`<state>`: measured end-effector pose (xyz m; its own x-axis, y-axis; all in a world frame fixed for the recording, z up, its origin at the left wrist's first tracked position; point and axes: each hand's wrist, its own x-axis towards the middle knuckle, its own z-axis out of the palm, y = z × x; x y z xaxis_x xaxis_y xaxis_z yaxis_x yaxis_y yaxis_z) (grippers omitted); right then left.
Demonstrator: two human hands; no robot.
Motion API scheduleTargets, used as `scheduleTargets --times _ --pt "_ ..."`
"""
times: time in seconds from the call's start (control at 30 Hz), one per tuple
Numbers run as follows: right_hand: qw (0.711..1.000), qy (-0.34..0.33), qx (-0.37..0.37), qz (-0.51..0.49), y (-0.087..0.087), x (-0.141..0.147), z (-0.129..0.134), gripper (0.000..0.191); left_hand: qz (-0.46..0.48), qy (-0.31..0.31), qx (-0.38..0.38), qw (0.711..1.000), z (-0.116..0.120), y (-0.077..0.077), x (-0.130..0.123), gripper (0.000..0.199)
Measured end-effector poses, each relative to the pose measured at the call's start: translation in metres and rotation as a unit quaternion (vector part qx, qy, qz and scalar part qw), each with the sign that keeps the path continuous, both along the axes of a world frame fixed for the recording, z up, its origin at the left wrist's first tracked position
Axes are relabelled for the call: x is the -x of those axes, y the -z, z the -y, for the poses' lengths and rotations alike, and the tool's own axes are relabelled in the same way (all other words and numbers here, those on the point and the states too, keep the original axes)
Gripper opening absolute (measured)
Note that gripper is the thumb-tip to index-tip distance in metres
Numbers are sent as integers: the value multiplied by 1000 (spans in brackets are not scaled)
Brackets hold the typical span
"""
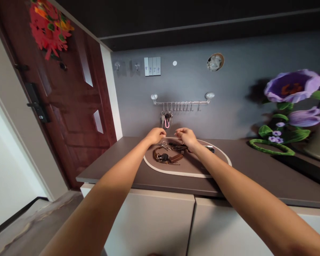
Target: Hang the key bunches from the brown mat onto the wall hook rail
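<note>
Both hands at the far rim of an oval mat [175,173], seen from my remote head view. My left hand [156,135] has its fingers curled in toward the thumb; my right hand [186,138] has thumb and forefinger drawn near each other, the other fingers loosely bent. Neither is spread flat, and I cannot tell whether either pinches anything, the fingertips being too small to read. For handling this fine, I judge it best to work with the tips alone, holding any small ring by its edge and steadying it with one hand while the other does the turning; wrists are better held high, so that they do not drag the loose pieces beneath. The hanging keys [167,120], with their pink loop, are beyond and above the hands, between them though nearer the left, on the hooked rail [182,103]; I would give them room, as a raised knuckle could set them swinging. The small key ring [164,144] lies on the mat just to the near side of the left hand. Nearer me, between the two forearms, are a black key fob [163,156] and a brown leather piece [176,158]. A dark braided cord [178,147] lies beside the right hand, partly hidden by it, and a black-and-silver item [210,148] shows to the right of that wrist.
</note>
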<state>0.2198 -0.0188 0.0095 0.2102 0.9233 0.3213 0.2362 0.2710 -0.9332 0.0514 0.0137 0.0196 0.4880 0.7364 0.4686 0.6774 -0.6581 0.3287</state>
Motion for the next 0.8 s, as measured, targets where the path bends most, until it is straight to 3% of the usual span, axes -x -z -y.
scheduleTargets --times 0.1,0.23,0.33,0.53,0.8 --pt "986 30 -28 162 6 -2 0 15 -28 4 4 1000 -7 3 -11 19" --pt "926 52 -57 371 6 -7 0 21 -83 1 9 997 -15 10 -24 20" --pt "887 52 -55 455 7 -12 -2 22 -125 0 13 992 -17 16 -29 20" --pt "867 55 -40 493 12 -17 -8 23 -201 -6 -2 980 -10 20 -31 19" --pt "861 52 -32 506 13 -14 -7 23 -202 -27 1 979 -4 19 -32 17"
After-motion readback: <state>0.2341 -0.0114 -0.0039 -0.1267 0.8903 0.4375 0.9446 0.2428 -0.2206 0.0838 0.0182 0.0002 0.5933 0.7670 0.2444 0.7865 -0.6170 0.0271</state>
